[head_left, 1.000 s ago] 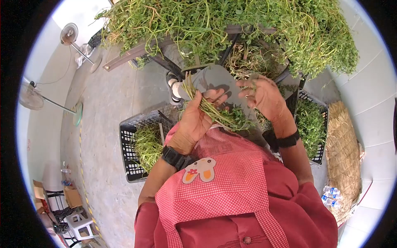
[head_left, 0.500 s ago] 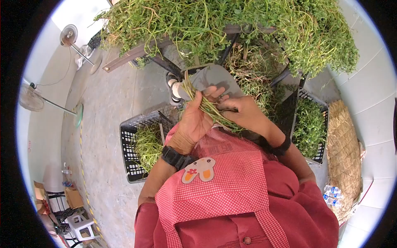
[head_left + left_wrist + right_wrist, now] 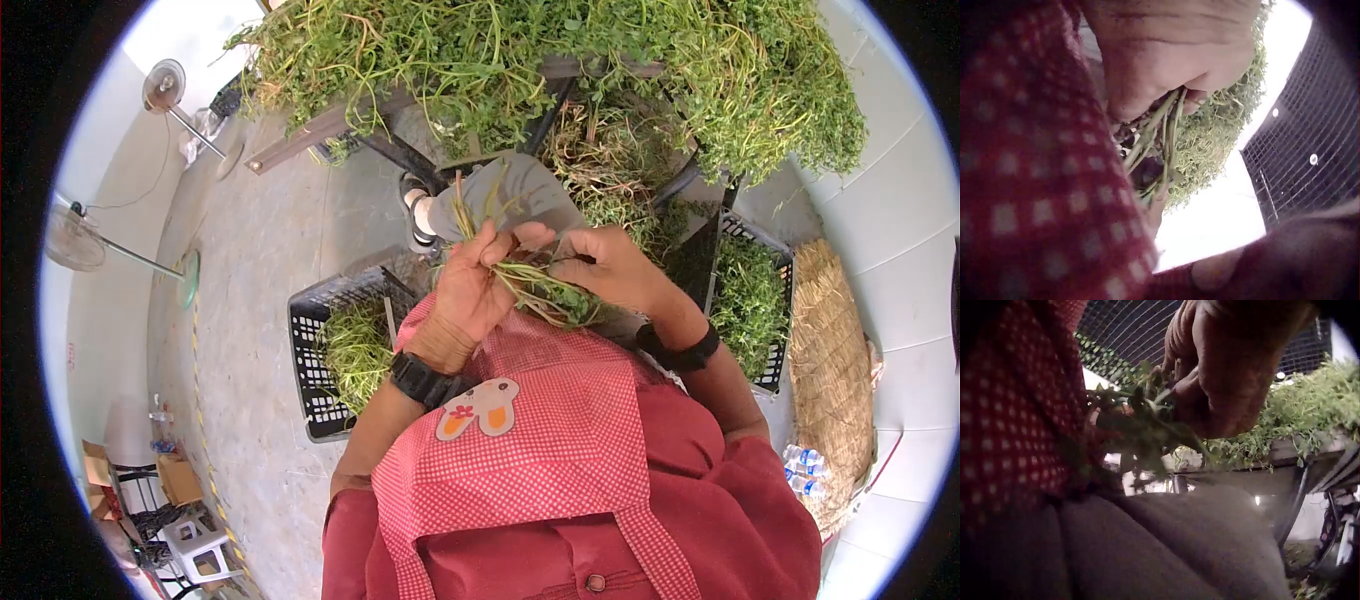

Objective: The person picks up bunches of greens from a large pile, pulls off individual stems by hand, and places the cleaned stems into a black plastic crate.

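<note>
My left hand (image 3: 468,290) grips a small bunch of green leafy stems (image 3: 525,274) above my lap, in front of the red checked apron. Bare stem ends stick up past its thumb. At the bunch's leafy end, my right hand (image 3: 615,268) pinches some stems between thumb and fingers. The left wrist view shows stems (image 3: 1169,128) coming out from under the curled left hand (image 3: 1172,59). In the right wrist view, leaves (image 3: 1147,428) hang beside the right hand (image 3: 1229,378), whose fingertips are partly hidden.
A big heap of greens (image 3: 560,40) covers the table ahead, over its metal edge (image 3: 325,132). More cut stems (image 3: 610,165) lie beneath. Black crates of greens stand left (image 3: 312,395) and right (image 3: 783,262). A straw roll (image 3: 825,370) lies at far right.
My right hand came down from apart, fingers spread, to the bunch and now pinches its leafy end. The left hand stays in place, its fingers now curled closer round the stems.
</note>
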